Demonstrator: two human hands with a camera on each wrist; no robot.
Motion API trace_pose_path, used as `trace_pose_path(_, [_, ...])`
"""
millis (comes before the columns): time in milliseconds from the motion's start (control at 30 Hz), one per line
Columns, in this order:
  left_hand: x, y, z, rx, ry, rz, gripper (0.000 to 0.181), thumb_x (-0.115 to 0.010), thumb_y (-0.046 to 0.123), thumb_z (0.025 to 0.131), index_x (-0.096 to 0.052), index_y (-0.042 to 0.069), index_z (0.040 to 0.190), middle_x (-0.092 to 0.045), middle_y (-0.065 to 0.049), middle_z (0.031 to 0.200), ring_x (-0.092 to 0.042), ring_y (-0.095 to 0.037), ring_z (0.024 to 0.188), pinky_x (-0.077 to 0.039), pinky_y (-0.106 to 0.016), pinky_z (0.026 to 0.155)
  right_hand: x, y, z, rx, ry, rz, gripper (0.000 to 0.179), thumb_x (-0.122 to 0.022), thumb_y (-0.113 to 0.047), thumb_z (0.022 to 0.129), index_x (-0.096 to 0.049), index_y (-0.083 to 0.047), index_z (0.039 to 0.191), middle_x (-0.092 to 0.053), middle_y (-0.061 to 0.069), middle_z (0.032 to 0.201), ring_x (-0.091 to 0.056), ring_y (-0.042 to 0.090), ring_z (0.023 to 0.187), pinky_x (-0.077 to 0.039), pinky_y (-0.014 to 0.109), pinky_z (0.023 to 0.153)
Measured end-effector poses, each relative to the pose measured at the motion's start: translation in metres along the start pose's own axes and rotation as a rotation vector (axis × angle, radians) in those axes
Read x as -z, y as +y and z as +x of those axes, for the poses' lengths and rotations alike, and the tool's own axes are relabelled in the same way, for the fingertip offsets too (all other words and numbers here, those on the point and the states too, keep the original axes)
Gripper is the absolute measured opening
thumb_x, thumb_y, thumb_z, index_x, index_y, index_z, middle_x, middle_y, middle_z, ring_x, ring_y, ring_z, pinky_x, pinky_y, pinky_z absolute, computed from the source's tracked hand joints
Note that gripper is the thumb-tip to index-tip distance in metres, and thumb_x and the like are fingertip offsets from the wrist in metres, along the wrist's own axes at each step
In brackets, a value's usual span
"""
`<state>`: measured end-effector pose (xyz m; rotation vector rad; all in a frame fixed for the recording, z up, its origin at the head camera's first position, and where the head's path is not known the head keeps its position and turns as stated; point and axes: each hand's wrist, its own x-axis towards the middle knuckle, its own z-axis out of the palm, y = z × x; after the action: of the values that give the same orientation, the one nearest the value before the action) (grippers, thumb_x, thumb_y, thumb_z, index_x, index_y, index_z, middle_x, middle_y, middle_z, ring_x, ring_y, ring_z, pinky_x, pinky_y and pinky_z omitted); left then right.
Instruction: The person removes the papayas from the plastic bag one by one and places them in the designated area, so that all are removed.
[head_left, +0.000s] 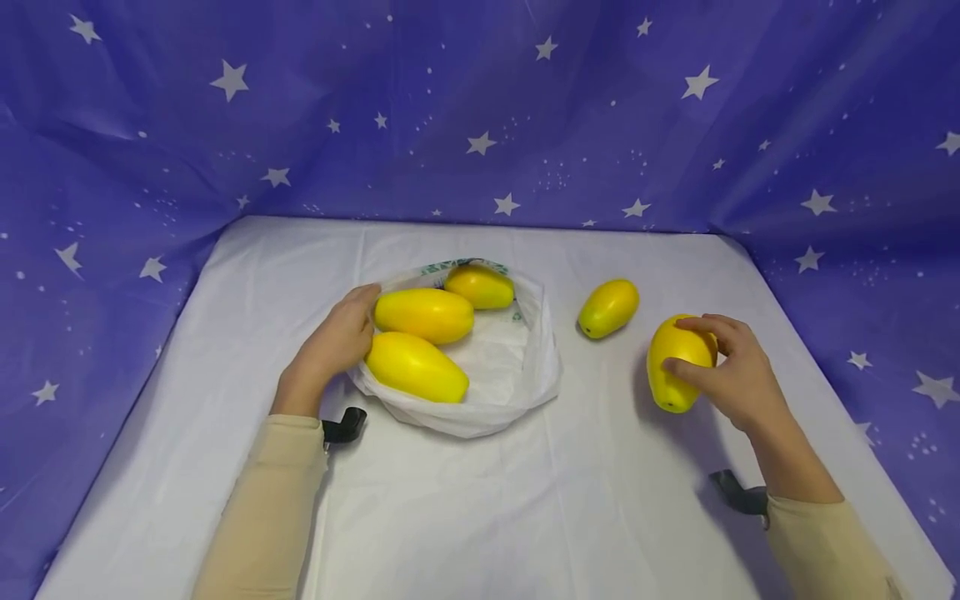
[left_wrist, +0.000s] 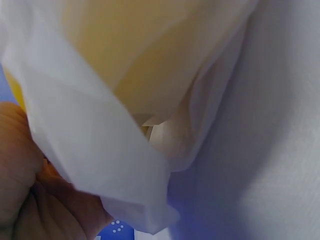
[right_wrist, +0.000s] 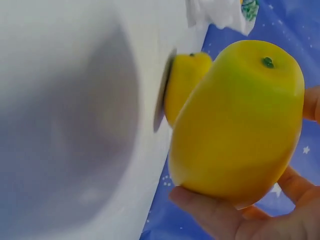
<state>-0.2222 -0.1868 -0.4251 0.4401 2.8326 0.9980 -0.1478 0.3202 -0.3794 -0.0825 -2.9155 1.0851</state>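
My right hand grips a yellow papaya with a greenish stem end, thumb on one side and fingers on the other. The right wrist view shows this papaya above the table, its shadow falling on the cloth. At the left, my left hand pinches the rim of a white plastic bag, whose mouth is spread wide. Inside the bag lie three papayas: one in front, one in the middle and one at the back. Bag film fills much of the left wrist view beside my fingers.
Another yellow papaya lies on the white tablecloth between the bag and my right hand. A blue curtain with white stars closes off the back and both sides. Dark wrist mounts stick out near the sleeves.
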Motion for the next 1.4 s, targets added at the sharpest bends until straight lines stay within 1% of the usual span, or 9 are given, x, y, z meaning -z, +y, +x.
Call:
trace_pose_path(67, [-0.001,0.001,0.0,-0.001,-0.004,-0.002,0.053,-0.031,-0.004,0.096,-0.025,-0.011,0.148,-0.025,-0.026,0.154,-0.021,-0.039,0.143,-0.015,-0.048,0.119,0.002,0.003,0.006,-0.005,0.011,0.003,0.062,-0.079,-0.031,0.081,-0.056,-0.011,0.136,-0.032,0.019,0.149,-0.037,0.047,0.121,-0.05,0.036,0.08])
trace_pose_path(133, [-0.002,0.001,-0.001,-0.002,-0.007,-0.002,0.052,-0.03,-0.004,0.097,-0.025,-0.011,0.148,-0.025,-0.026,0.154,-0.021,-0.039,0.143,-0.015,-0.048,0.119,0.002,0.005,0.012,-0.014,0.022,0.023,0.063,-0.079,-0.029,0.081,-0.056,-0.011,0.137,-0.03,0.018,0.15,-0.035,0.047,0.123,-0.052,0.037,0.082])
trace_pose_path(233, [-0.004,0.001,-0.002,-0.007,-0.003,0.005,0.052,-0.031,-0.003,0.096,-0.026,-0.011,0.148,-0.026,-0.026,0.154,-0.022,-0.039,0.143,-0.016,-0.048,0.119,0.001,0.01,0.025,-0.033,0.037,0.067,0.062,-0.079,-0.026,0.081,-0.055,-0.011,0.137,-0.028,0.017,0.152,-0.033,0.048,0.127,-0.053,0.045,0.088])
trace_pose_path(367, [-0.003,0.001,-0.002,-0.014,0.014,0.015,0.053,-0.031,-0.003,0.095,-0.027,-0.011,0.148,-0.027,-0.026,0.153,-0.023,-0.039,0.143,-0.017,-0.049,0.119,-0.003,0.016,0.048,-0.044,0.058,0.117,0.061,-0.079,-0.021,0.081,-0.055,-0.01,0.136,-0.025,0.017,0.153,-0.031,0.046,0.13,-0.045,0.056,0.098])
trace_pose_path(500, [-0.001,-0.002,-0.003,-0.011,0.02,0.018,0.052,-0.03,-0.002,0.096,-0.027,-0.011,0.148,-0.027,-0.026,0.153,-0.023,-0.039,0.143,-0.017,-0.049,0.119,-0.008,0.024,0.07,-0.063,0.056,0.134,0.061,-0.078,-0.02,0.082,-0.053,-0.01,0.137,-0.025,0.017,0.152,-0.034,0.041,0.126,-0.045,0.054,0.099])
trace_pose_path(633, [0.0,-0.003,-0.005,-0.006,0.014,0.013,0.053,-0.03,-0.002,0.096,-0.026,-0.011,0.148,-0.026,-0.026,0.154,-0.022,-0.039,0.143,-0.017,-0.049,0.119,-0.014,0.033,0.084,-0.084,0.036,0.14,0.061,-0.077,-0.018,0.082,-0.052,-0.009,0.137,-0.024,0.017,0.153,-0.034,0.038,0.127,-0.043,0.053,0.103])
trace_pose_path(933, [0.001,-0.001,-0.003,-0.007,-0.002,0.009,0.052,-0.03,0.0,0.098,-0.025,-0.009,0.149,-0.025,-0.024,0.155,-0.021,-0.037,0.144,-0.016,-0.048,0.119,-0.014,0.042,0.089,-0.088,0.008,0.173,0.063,-0.076,-0.014,0.083,-0.049,-0.007,0.14,-0.023,0.014,0.156,-0.031,0.038,0.131,-0.04,0.054,0.106])
trace_pose_path(1200, [0.004,0.004,-0.002,-0.007,0.0,0.008,0.052,-0.029,-0.001,0.098,-0.025,-0.009,0.149,-0.025,-0.024,0.155,-0.02,-0.036,0.144,-0.016,-0.047,0.119,-0.007,0.034,0.082,-0.087,0.012,0.18,0.067,-0.077,-0.017,0.082,-0.048,-0.009,0.141,-0.014,0.014,0.16,-0.02,0.047,0.14,-0.037,0.059,0.107])
trace_pose_path(1400, [0.003,0.003,-0.004,-0.004,-0.002,0.0,0.053,-0.031,-0.001,0.097,-0.025,-0.009,0.149,-0.025,-0.023,0.155,-0.02,-0.036,0.144,-0.016,-0.047,0.119,-0.003,0.029,0.078,-0.078,0.01,0.162,0.068,-0.078,-0.022,0.083,-0.047,-0.011,0.142,-0.012,0.013,0.16,-0.02,0.047,0.14,-0.036,0.063,0.105])
